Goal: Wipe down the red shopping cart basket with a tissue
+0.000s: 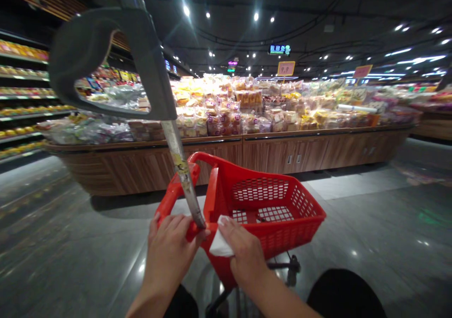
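Note:
A red plastic shopping basket [282, 205] on wheels stands on the floor in front of me. Its grey pull handle [106, 59] rises on a metal rod [180, 167] toward the camera. My left hand [169, 252] is closed on the basket's near rim at the foot of the rod. My right hand [243, 254] presses a folded white cloth [219, 245] against the basket's near edge, fingers closed on it. The basket looks empty inside.
A long wooden display counter [247, 153] piled with bagged bakery goods [226, 106] runs across the aisle ahead. Shelves of packaged goods [21, 97] line the left wall. Grey polished floor [370, 224] spreads to both sides. My dark-clothed knee [346, 294] shows at the bottom right.

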Tool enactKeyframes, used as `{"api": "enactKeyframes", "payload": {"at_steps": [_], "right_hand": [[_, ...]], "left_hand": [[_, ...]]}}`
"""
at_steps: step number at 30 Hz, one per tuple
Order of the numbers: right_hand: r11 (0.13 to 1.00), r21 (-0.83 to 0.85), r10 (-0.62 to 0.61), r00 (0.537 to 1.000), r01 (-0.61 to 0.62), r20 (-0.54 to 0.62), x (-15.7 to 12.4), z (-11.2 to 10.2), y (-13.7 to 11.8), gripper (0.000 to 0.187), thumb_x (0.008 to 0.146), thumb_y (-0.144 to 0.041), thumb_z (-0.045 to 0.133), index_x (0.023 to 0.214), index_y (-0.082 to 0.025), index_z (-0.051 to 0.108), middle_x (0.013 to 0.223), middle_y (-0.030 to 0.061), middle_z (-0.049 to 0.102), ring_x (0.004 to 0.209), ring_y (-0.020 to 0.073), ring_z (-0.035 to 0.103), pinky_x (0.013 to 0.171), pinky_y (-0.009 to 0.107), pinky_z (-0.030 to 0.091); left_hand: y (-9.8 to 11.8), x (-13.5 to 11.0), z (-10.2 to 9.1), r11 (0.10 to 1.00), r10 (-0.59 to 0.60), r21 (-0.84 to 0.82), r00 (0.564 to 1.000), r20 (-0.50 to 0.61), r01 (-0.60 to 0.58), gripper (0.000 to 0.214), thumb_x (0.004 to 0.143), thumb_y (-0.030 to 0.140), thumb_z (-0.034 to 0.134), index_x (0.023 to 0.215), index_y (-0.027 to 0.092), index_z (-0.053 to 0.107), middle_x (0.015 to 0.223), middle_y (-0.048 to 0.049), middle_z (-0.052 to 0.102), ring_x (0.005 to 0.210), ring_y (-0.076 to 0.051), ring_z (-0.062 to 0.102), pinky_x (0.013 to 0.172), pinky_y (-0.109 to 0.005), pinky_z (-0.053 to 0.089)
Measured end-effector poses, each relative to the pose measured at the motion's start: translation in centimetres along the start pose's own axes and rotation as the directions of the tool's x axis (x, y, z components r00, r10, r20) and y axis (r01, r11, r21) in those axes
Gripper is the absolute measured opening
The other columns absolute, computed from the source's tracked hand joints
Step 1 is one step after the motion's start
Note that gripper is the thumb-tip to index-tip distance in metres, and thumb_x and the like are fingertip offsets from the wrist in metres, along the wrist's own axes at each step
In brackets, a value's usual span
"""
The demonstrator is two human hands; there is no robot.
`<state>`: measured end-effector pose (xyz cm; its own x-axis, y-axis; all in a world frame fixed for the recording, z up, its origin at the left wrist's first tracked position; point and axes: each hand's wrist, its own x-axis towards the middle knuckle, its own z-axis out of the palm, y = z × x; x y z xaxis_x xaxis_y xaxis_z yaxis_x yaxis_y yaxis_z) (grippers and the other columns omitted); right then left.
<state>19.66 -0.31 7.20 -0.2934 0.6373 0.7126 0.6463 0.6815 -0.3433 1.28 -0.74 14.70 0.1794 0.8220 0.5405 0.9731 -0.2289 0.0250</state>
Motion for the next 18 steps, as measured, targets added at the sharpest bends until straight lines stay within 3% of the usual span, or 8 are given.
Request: {"api": "enactKeyframes", "payload": {"at_steps": [3,9,14,18], "right_hand": [[1.0,-0.02,0.021,1.0,-0.021,-0.013,-0.5,0.1,0.6,0.077,0.053,0.006,0.035,0.125,-0.01,0.056,0.126,0.0093,0.059,0.122,0.0178,0.051,0.104,0.036,0.042],[0.912,-0.26,0.311,0.948,-0.318,-0.07,-3.8,-2.2,5.8,0.072,0.056,0.009,0.033,0.118,-0.013,0.063,0.118,0.0085,0.064,0.117,0.025,0.055,0.096,0.043,0.05],[0.914,-0.288,0.24,0.953,-0.287,-0.186,-3.4,-4.6,7.8,0.072,0.061,0.008,0.034,0.124,-0.018,0.059,0.129,0.0025,0.057,0.125,0.0231,0.046,0.103,0.043,0.043],[0.891,-0.338,0.255,0.95,-0.304,-0.182,-3.7,-4.2,8.8,0.07,0.06,0.007,0.037,0.118,-0.021,0.064,0.124,0.0026,0.061,0.12,0.0248,0.051,0.101,0.043,0.045]], "left_hand": [[-0.2,0.2,0.0,1.0,-0.005,-0.018,1.0,0.017,0.006,0.028,0.078,0.05,0.056,0.078,0.022,0.065,0.083,-0.0037,0.069,0.089,-0.027,0.06,0.098,-0.051,0.026],[-0.7,0.6,0.3,0.999,-0.007,-0.034,1.0,0.017,0.008,0.023,0.078,0.043,0.055,0.076,0.023,0.065,0.083,-0.0041,0.069,0.089,-0.027,0.06,0.099,-0.052,0.026],[-0.7,0.7,0.4,0.999,-0.003,-0.033,1.0,0.003,0.003,0.022,0.078,0.042,0.054,0.075,0.023,0.065,0.083,-0.0044,0.07,0.089,-0.028,0.061,0.098,-0.052,0.026],[-0.6,0.7,0.3,1.0,-0.008,-0.027,1.0,0.01,0.008,0.022,0.078,0.042,0.054,0.077,0.023,0.066,0.084,-0.0045,0.07,0.09,-0.028,0.06,0.098,-0.052,0.026]]}}
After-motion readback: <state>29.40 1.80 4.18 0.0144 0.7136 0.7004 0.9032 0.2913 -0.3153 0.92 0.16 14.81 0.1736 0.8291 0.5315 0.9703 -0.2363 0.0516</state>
